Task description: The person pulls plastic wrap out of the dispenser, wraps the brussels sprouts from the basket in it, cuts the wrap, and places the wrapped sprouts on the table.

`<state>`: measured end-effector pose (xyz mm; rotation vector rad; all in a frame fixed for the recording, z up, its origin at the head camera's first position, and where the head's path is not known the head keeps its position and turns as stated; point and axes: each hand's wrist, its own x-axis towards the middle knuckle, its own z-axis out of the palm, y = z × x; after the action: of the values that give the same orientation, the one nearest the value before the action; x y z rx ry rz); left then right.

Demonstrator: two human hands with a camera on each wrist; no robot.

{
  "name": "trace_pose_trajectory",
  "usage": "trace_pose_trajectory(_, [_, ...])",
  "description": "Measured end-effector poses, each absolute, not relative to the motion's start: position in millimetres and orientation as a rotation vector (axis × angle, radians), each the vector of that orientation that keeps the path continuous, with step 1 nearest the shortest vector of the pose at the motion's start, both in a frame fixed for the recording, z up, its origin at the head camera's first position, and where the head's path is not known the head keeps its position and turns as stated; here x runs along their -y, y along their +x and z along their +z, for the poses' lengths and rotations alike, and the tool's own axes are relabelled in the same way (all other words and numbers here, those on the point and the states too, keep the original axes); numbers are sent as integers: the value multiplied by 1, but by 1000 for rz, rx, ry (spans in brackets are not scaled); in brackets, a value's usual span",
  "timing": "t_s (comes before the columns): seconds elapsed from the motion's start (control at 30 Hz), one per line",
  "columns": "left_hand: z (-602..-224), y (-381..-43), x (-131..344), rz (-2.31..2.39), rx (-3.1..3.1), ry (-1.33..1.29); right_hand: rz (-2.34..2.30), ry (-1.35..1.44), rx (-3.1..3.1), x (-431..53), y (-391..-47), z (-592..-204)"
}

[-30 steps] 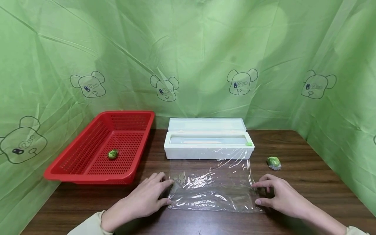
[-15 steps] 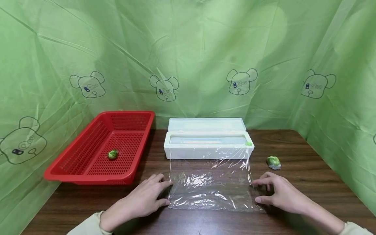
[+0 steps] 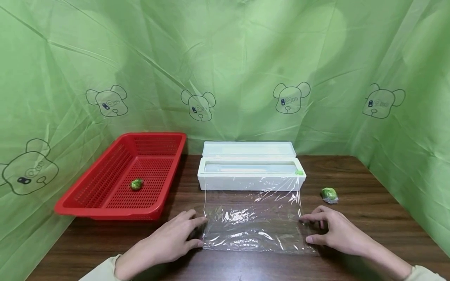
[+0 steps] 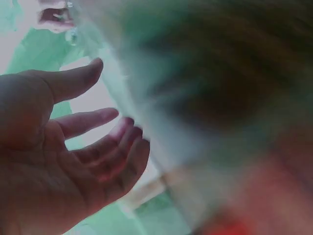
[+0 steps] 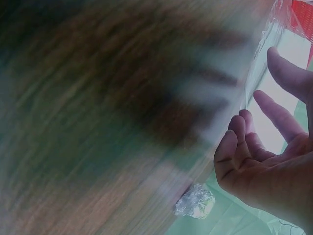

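A clear sheet of cling film (image 3: 251, 226) lies on the table, drawn out over the front of a white cling film dispenser (image 3: 251, 182) whose lid stands up. At the sheet's left edge rests my left hand (image 3: 172, 238), thumb and index fingertips touching it or very near. My right hand (image 3: 334, 230) is likewise at the right edge. Both wrist views show thumb and index finger apart and the other fingers loosely bent. Behind my right hand sits a small green vegetable wrapped in film (image 3: 329, 195), perhaps a Brussels sprout; the right wrist view shows its crinkled wrap (image 5: 195, 201).
A red perforated basket (image 3: 172, 171) stands at the left and holds one small green ball-shaped vegetable (image 3: 136, 184). A green slider (image 3: 299, 172) sits at the dispenser's right end. Green fabric (image 3: 242, 70) with bear outlines encloses the dark wooden table (image 3: 365, 195).
The head view has shifted very slightly. Both hands stay at the film's side edges, the right one's fingertips barely moved; the sheet lies almost as before.
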<state>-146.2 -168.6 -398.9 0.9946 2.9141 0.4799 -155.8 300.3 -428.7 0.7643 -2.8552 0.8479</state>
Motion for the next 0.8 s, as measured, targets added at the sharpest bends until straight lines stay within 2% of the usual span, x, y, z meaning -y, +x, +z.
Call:
trace_pose_trajectory(0.1, [-372,-139,172,620,-2811,998,842,763,2863,-300,-156,-428])
trace_pose_trajectory(0.23, [-317,-143,190,767,-2709,1062,829,764,2857,-300,-156,-429])
trace_pose_trajectory(0.33, [-277,-165,216,788,-2704,1101,823,773,2851,-301,-156,-430])
trace_pose_trajectory(0.43, [-250,-199,248,791,-2708,1048,818,765,2860,-301,-156,-430])
trace_pose_trajectory(0.63, [-240,-276,311,825,-2646,840,801,765,2870,-302,-159,-427])
trace_pose_trajectory(0.8, [-257,-315,350,865,-2534,718,820,775,2890,-299,-161,-425])
